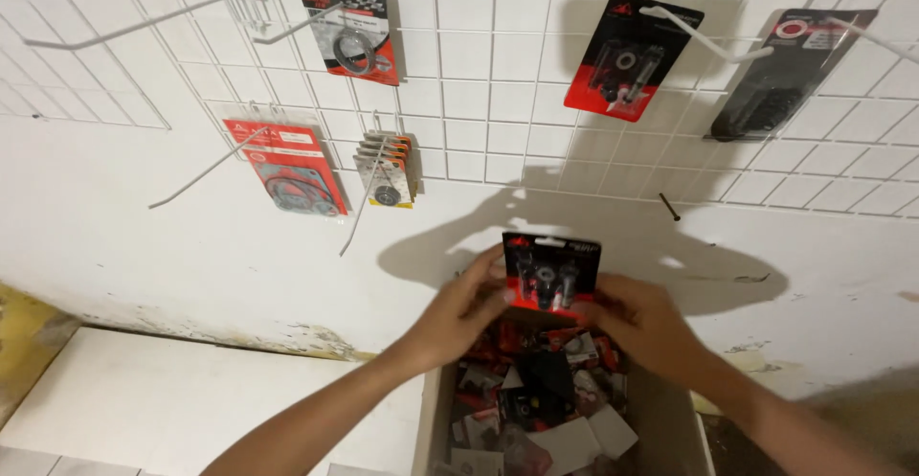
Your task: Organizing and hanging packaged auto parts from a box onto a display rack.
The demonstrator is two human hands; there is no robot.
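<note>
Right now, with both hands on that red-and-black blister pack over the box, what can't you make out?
Head view only:
- Red-and-black blister pack: its small parts are too blurred to identify; left hand and right hand cover its side edges.
- Open cardboard box: bottom cut off by the frame edge; contents a dim jumble.
- Black hanging pack: dark, contents unreadable.

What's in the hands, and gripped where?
A red-and-black blister pack, held by both: left hand at its left edge, right hand at its lower right edge.
</note>
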